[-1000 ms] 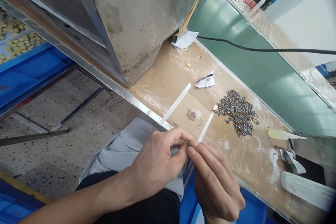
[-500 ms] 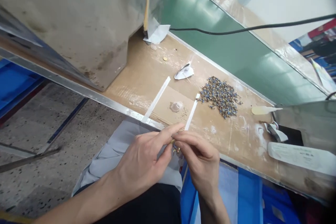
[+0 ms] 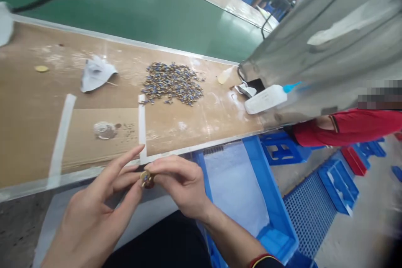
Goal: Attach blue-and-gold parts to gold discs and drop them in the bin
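Observation:
Pinched between both hands just in front of the table edge is a small gold-coloured metal piece with blue on it (image 3: 147, 179); its exact kind is too small to make out. My left hand (image 3: 103, 201) grips its left side with thumb and a finger, the index finger stretched up and away. Thumb and forefinger of my right hand (image 3: 180, 184) close on its right side. Beyond the hands lies a heap of tiny gold-and-blue metal pieces (image 3: 172, 83). A small clear dish (image 3: 105, 130) sits on the cardboard to the left, with tiny specks scattered beside it.
White tape strips (image 3: 61, 138) cross the brown tabletop (image 3: 201, 127). Crumpled white paper (image 3: 96, 74) and a yellow disc (image 3: 41, 68) lie further left. Rightward are a white squeeze bottle (image 3: 266, 99) and a smaller one (image 3: 225, 75). A blue tray (image 3: 279, 222) stands below; a person in red (image 3: 354, 127) is beyond.
The view has swung to the right, bringing the blue tray and the person in red into sight. Both hands still hold the small piece; my left index finger has lifted away from the right hand.

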The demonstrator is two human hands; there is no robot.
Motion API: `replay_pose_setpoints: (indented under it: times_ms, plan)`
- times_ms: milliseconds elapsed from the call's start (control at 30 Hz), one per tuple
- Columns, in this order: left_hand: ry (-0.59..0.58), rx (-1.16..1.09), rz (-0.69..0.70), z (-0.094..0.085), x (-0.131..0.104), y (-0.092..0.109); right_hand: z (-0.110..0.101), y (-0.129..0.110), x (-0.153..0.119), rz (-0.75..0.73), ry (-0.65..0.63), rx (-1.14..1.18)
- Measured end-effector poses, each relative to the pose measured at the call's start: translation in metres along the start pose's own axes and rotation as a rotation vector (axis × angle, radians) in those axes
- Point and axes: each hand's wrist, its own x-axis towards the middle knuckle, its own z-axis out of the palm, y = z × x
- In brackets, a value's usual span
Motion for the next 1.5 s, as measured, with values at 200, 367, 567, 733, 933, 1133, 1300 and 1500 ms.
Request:
replay_pose_setpoints:
  times_ms: [200, 367, 567, 733, 933, 1133, 1300, 1500]
  plan:
    - [-0.429, -0.313, -0.060, 0.043, 0.012, 0.001, -0.033, 0.009, -0.043, -0.007, 0.231, -0.102]
    - [-0.678, -0.487, -0.131, 0.078, 0.016, 0.028, -0.071, 0.010, -0.069, 0.107, 0.359, -0.093]
    - [-0.699, -0.641, -0.201, 0.086, 0.013, 0.045, -0.092, 0.009, -0.073, 0.181, 0.426, -0.055]
    - [-0.620, -0.661, -0.231, 0.077, 0.011, 0.047, -0.086, 0.012, -0.073, 0.244, 0.459, 0.065]
    - [-0.591, -0.714, -0.251, 0.073, 0.011, 0.056, -0.075, 0.000, -0.069, 0.164, 0.444, 0.039]
    - [-0.555, -0.671, -0.238, 0.071, 0.008, 0.056, -0.072, -0.012, -0.067, 0.122, 0.450, -0.117]
    - [-0.534, -0.695, -0.289, 0.073, 0.008, 0.057, -0.070, -0.016, -0.071, 0.083, 0.428, -0.256]
    - [-0.525, -0.753, -0.334, 0.074, 0.008, 0.058, -0.065, -0.018, -0.073, -0.070, 0.412, -0.420]
